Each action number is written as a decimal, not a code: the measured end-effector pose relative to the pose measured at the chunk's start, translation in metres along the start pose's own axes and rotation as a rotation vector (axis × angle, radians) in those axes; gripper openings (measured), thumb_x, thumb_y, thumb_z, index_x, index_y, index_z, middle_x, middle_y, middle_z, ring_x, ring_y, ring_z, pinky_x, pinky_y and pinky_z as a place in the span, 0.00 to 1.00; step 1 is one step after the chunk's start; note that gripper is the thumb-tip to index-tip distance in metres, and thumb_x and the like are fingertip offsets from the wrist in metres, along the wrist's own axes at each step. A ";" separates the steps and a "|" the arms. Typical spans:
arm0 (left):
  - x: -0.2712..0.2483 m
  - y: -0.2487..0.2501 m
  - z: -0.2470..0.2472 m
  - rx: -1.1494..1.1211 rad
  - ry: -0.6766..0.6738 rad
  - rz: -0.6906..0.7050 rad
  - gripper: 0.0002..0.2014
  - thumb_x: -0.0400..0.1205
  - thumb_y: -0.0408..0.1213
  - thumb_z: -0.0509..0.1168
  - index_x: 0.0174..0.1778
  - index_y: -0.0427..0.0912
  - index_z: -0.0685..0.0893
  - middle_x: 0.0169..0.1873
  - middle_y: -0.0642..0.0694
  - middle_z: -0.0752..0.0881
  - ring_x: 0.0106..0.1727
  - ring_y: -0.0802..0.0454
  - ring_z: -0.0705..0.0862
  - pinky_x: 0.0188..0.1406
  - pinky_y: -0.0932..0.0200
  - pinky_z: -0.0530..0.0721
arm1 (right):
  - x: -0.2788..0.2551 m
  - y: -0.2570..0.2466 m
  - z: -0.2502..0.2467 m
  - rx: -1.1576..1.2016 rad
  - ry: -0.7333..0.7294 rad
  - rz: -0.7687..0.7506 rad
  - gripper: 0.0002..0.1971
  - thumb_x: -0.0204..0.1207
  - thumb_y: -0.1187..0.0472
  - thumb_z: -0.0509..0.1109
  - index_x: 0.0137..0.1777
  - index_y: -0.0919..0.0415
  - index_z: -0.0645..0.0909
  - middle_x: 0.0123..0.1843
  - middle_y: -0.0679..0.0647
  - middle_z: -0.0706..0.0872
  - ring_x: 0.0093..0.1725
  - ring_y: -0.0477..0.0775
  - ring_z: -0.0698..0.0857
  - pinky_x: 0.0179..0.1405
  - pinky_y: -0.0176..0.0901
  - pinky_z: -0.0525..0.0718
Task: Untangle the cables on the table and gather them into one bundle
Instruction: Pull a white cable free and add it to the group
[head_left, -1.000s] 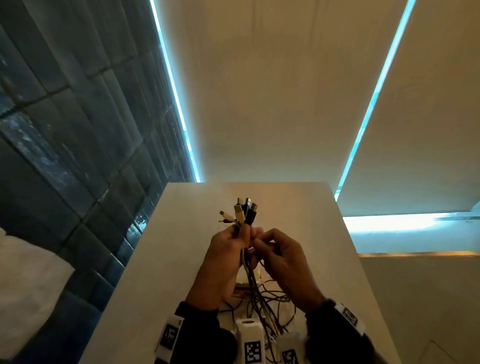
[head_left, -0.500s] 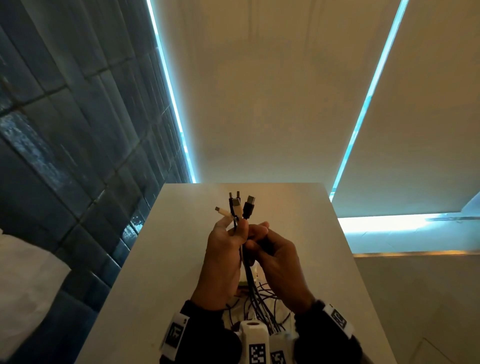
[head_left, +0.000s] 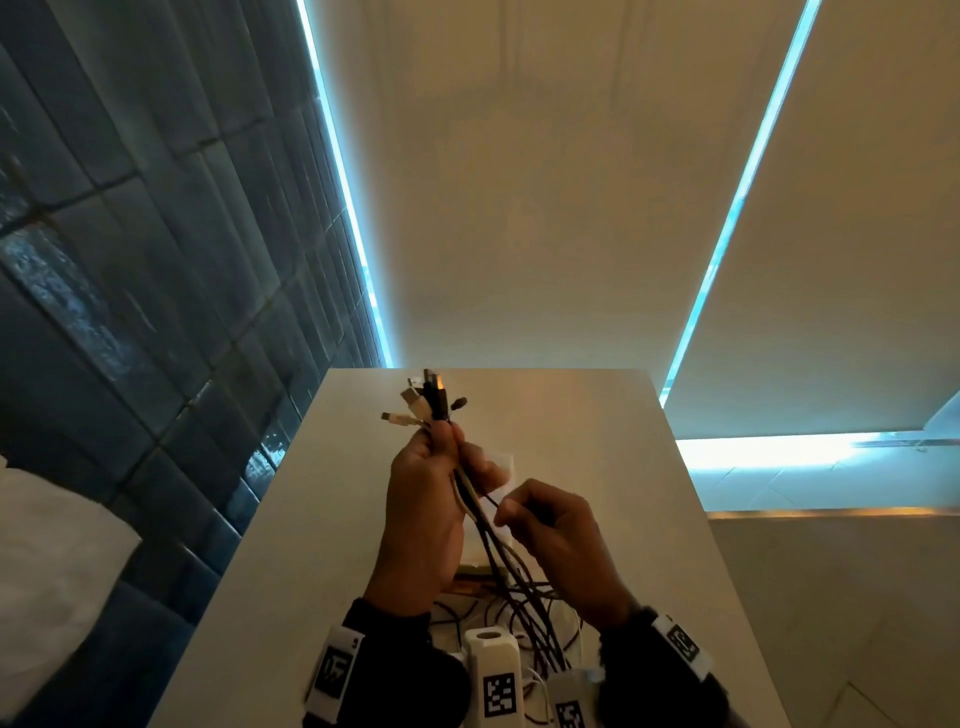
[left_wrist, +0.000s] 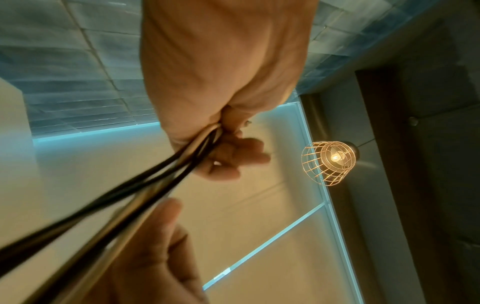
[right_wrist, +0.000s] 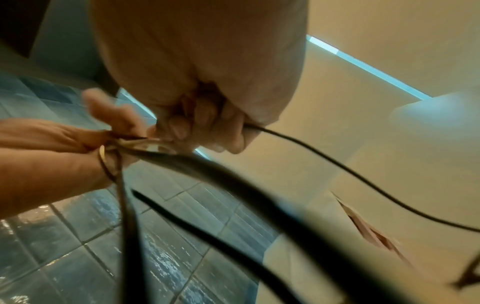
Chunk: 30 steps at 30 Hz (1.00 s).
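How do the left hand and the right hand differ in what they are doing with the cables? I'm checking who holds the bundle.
The left hand is raised higher and grips many cables just below their plug ends; the right hand sits lower and pinches one thin dark cable. The left hand's fingers wrap the bundle, while the right hand's curl around that single strand. Both are above the table.

Count: two hands, left hand and right hand; one cable bundle; one table; one caged lamp.
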<state>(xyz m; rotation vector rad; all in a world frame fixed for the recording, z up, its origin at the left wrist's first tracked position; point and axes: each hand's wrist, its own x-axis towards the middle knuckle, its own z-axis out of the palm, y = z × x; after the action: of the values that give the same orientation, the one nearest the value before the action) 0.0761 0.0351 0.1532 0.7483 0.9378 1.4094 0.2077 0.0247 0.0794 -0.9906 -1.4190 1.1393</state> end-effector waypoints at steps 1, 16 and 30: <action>0.001 0.000 -0.001 0.006 0.022 0.026 0.14 0.89 0.39 0.51 0.41 0.39 0.74 0.22 0.47 0.75 0.23 0.53 0.76 0.29 0.56 0.81 | -0.003 0.005 -0.001 -0.009 -0.021 0.025 0.09 0.80 0.68 0.68 0.38 0.67 0.83 0.25 0.41 0.79 0.26 0.38 0.72 0.30 0.27 0.71; -0.001 0.010 -0.010 0.116 -0.032 0.153 0.17 0.90 0.41 0.46 0.45 0.39 0.76 0.35 0.40 0.89 0.31 0.42 0.87 0.35 0.48 0.87 | -0.025 0.082 0.003 -0.144 -0.232 0.266 0.18 0.77 0.45 0.68 0.40 0.60 0.88 0.32 0.47 0.82 0.34 0.43 0.77 0.37 0.41 0.74; -0.003 0.010 -0.013 0.271 -0.050 0.029 0.14 0.90 0.41 0.47 0.44 0.37 0.69 0.27 0.38 0.85 0.16 0.49 0.75 0.14 0.63 0.67 | -0.004 0.036 -0.017 -0.086 0.029 0.341 0.10 0.80 0.60 0.69 0.39 0.65 0.84 0.26 0.51 0.77 0.23 0.45 0.71 0.21 0.39 0.68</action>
<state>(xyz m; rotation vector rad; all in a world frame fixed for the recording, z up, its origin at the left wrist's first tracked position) 0.0602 0.0316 0.1563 0.9976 1.0951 1.2970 0.2255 0.0306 0.0438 -1.3416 -1.3161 1.3111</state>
